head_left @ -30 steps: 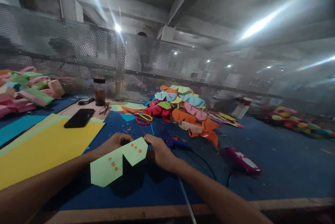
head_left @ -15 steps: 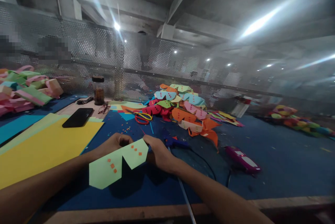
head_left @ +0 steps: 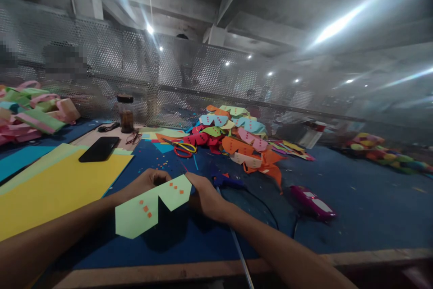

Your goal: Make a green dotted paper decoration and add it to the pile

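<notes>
A pale green paper mask (head_left: 137,219) with a V-shaped notch and small orange squares is held tilted above the blue table. My right hand (head_left: 208,196) pinches its upper right corner between thumb and fingers. Behind its upper edge, my left hand (head_left: 152,181) has curled fingers closed on the mask; the fingertips are partly hidden. Just right of my right hand lies a blue glue gun (head_left: 228,181), with a clear glue stick (head_left: 241,255) running toward the table's front edge. Scissors (head_left: 184,148) with red and yellow handles rest beyond my hands.
Similar paper masks (head_left: 238,147) are heaped at the back centre. Yellow paper sheets (head_left: 67,185) and a black phone (head_left: 99,149) lie on the left, near a lidded jar (head_left: 126,115). To the right is a purple and white object (head_left: 313,203). A perforated metal screen (head_left: 135,63) stands behind.
The view has tipped down very slightly. Both hands and the green mask keep nearly the same position.
</notes>
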A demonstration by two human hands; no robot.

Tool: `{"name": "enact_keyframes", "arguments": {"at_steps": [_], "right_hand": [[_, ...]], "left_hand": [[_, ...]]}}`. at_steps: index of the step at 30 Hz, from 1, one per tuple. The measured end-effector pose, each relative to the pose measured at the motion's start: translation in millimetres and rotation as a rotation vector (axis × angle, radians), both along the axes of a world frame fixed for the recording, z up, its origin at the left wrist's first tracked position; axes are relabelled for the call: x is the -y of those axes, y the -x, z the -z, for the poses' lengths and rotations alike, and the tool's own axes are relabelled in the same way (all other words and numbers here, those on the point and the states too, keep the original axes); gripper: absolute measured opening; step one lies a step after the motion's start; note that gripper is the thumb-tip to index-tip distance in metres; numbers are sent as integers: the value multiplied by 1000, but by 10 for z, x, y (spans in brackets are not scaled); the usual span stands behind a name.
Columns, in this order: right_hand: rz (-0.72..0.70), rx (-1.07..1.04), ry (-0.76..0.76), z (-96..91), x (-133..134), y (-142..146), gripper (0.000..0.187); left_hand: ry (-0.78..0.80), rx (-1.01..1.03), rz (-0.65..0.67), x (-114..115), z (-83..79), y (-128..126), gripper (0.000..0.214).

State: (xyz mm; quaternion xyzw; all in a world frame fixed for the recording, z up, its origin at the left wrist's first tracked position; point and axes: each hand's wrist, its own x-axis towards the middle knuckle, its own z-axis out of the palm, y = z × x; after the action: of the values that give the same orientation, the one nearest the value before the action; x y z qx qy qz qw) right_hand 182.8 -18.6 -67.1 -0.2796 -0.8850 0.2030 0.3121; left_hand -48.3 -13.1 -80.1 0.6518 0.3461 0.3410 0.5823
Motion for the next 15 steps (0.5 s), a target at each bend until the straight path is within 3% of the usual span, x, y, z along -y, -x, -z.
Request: {"name": "enact_keyframes", "arguments": {"at_steps": [15], "right_hand": [[-29,19,8,10,6,8,10]], "left_hand": [[24,-29,10,31,-108,10,33]]}}
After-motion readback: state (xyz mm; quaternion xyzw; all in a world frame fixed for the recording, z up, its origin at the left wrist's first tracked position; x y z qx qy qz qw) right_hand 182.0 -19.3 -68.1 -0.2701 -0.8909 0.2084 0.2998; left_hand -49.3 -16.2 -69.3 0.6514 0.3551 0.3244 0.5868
